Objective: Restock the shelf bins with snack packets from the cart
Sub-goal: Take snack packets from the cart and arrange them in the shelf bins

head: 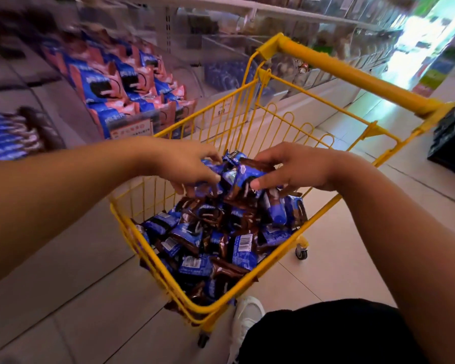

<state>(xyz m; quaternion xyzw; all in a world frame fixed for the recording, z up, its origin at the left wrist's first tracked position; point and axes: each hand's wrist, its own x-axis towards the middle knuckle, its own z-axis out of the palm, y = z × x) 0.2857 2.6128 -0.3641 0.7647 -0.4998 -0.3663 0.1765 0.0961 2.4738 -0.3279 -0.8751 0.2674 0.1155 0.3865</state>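
Observation:
A yellow wire cart (250, 279) stands on the floor in front of me, holding a heap of blue and brown snack packets (216, 240). Above the heap, both hands hold a bunch of the same packets (239, 174) between them. My left hand (184, 164) grips the bunch from the left with curled fingers. From the right, my right hand (297, 166) grips it, thumb pressed on a brown packet. A clear shelf bin (132, 127) at the left holds blue and pink packets.
Shelves with clear bins run along the left and back, blurred. Another bin of blue packets (8, 137) sits at the far left. A black crate (452, 140) stands on the floor at the right. My white shoe (247, 313) is beside the cart's near corner.

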